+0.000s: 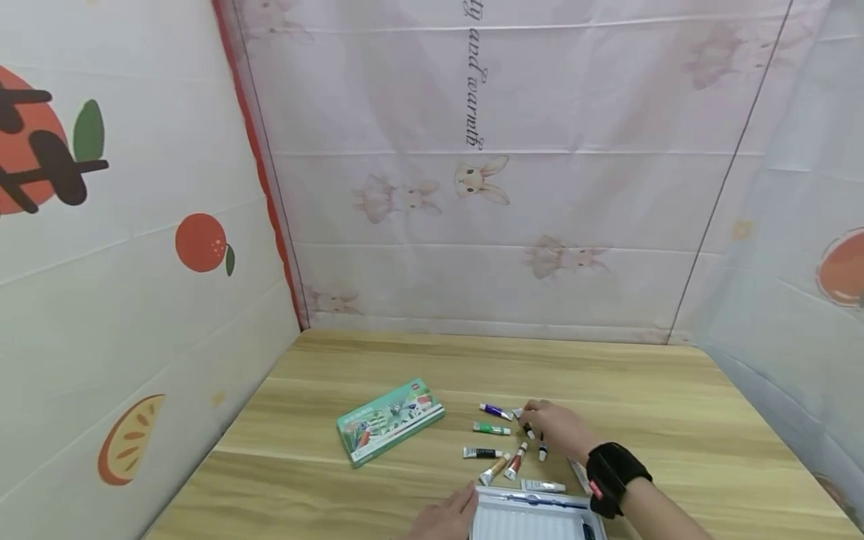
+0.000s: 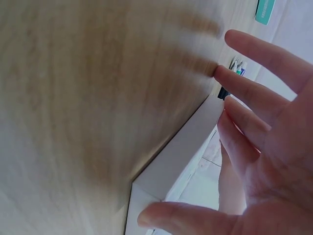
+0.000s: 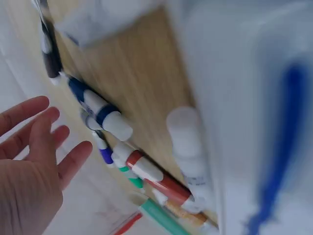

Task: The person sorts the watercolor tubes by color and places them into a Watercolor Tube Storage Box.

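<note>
My left hand point(image 1: 442, 519) rests against the left side of a white plastic tray point(image 1: 491, 492). In the left wrist view its fingers are spread nearly straight, with the thumb by the tray's near corner. My right hand point(image 1: 559, 429) reaches over loose paint tubes, fingers loosely bent and nothing seen between them in the right wrist view. Beneath and beside it lie a dark blue tube point(image 3: 93, 104) and a black one point(image 3: 50, 51). Left of these are purple point(image 1: 496, 411) and green point(image 1: 491, 428) tubes. Closer to the tray lie red-brown point(image 1: 516, 461), ochre point(image 1: 495, 469) and white point(image 1: 543, 486) tubes.
A green illustrated box point(image 1: 391, 421) lies flat on the wooden table point(image 1: 283, 450), left of the tubes. Inside the tray is a blue-handled paintbrush point(image 1: 540, 500). Another black tube point(image 1: 481, 453) lies behind the tray. Printed curtains point(image 1: 405, 285) enclose the table's back and sides.
</note>
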`<state>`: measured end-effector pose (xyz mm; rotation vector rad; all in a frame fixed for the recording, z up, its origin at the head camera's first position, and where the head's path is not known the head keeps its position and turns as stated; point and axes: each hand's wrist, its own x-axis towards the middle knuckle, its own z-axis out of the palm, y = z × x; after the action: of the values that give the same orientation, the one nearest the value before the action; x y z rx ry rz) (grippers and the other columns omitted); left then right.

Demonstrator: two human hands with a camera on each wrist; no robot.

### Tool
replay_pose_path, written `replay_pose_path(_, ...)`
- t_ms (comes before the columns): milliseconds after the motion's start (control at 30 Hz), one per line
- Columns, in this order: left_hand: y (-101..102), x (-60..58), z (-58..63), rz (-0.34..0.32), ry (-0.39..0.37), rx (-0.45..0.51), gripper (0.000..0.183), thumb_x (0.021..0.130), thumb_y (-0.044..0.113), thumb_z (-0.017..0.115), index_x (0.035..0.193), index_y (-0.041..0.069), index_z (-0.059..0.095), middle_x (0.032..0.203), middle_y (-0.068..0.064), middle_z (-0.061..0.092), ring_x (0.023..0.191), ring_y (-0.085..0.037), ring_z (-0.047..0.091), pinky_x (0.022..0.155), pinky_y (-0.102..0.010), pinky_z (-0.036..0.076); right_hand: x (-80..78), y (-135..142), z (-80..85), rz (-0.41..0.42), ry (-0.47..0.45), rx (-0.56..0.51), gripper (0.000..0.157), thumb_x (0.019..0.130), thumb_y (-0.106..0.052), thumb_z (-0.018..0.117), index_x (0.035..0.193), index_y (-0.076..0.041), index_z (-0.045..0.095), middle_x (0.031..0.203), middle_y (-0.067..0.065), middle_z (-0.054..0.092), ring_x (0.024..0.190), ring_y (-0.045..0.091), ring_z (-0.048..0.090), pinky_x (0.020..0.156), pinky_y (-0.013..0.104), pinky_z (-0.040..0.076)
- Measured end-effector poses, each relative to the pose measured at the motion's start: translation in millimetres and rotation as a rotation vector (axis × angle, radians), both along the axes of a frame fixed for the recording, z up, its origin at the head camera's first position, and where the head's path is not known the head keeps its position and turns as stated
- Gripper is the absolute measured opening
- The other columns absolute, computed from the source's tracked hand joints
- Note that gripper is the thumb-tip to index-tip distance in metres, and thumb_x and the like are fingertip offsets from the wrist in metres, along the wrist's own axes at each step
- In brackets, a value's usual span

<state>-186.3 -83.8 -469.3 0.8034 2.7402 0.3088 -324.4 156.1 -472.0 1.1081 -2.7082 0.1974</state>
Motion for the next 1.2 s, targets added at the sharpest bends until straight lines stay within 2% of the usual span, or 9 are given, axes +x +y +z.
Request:
replay_pose_path(133,0,-0.8,0.6,0.011,-0.03,-0.011,0.08,0.068,0.066,0.038,0.124,0.009,0.034,0.129,-0.003,0.028,0.109,-0.017,0.036,0.075,-0.031,0.041,-10.1,-10,-3.6,0.067,0.056,0.052,0.031,0.059,0.001,0.069,0.083,-0.017,0.062,0.082,-0.003,0.052,0.073,0.013,0.05,0.058,0.025,0.043)
replay_pose_path(300,2,-1.9,1.7,0.017,-0.046,-0.02,0.08,0.068,0.065,0.039,0.125,0.01,0.033,0.13,-0.001,0.026,0.11,-0.018,0.035,0.074,-0.034,0.041,-15.9,-10,-4.0,0.101,0.051,0.035,0.017,0.063,-0.01,0.069,0.076,-0.019,0.064,0.072,-0.007,0.047,0.067,0.009,0.047,0.055,0.023,0.042)
replay_pose_path(533,3,-2.1,2.7,0.021,-0.028,-0.045,0.078,0.069,0.06,0.044,0.125,0.009,0.032,0.131,-0.001,0.024,0.111,-0.018,0.034,0.075,-0.034,0.04,-17.4,-6,-4.3,0.156,0.002,0.034,0.02,0.064,-0.012,0.068,0.082,-0.018,0.063,0.074,-0.009,0.051,0.068,0.006,0.05,0.058,0.023,0.043)
replay_pose_path(633,3,-1.9,1.9,0.019,-0.021,-0.053,0.077,0.069,0.06,0.044,0.125,0.009,0.032,0.131,-0.001,0.025,0.111,-0.018,0.034,0.075,-0.034,0.04,-16.0,-4,-4.0,0.153,-0.033,0.021,0.02,0.064,-0.011,0.068,0.082,-0.017,0.062,0.075,-0.008,0.052,0.068,0.007,0.05,0.058,0.023,0.043)
replay_pose_path(767,3,-0.6,0.8,0.011,-0.02,-0.048,0.078,0.069,0.061,0.043,0.125,0.009,0.032,0.13,-0.001,0.025,0.111,-0.019,0.034,0.075,-0.034,0.04,-10.0,0,-0.6,0.146,-0.084,-0.02,0.019,0.066,-0.011,0.067,0.084,-0.016,0.062,0.078,-0.007,0.052,0.07,0.008,0.051,0.059,0.021,0.043)
replay_pose_path(900,3,0.4,1.7,0.014,-0.019,-0.049,0.078,0.069,0.06,0.045,0.125,0.008,0.033,0.131,-0.001,0.024,0.111,-0.019,0.034,0.076,-0.033,0.04,-1.9,5,4.2,0.155,-0.095,-0.042,0.019,0.067,-0.011,0.066,0.086,-0.016,0.062,0.079,-0.006,0.053,0.07,0.007,0.051,0.059,0.019,0.043)
replay_pose_path(1200,3,-2.8,1.3,0.018,-0.056,-0.045,0.08,0.067,0.06,0.048,0.126,0.009,0.032,0.131,-0.001,0.024,0.112,-0.02,0.032,0.077,-0.035,0.039,25.0,14,18.7,0.214,0.003,-0.042,0.023,0.065,-0.004,0.066,0.085,-0.014,0.063,0.081,-0.006,0.054,0.071,0.007,0.051,0.059,0.017,0.043)
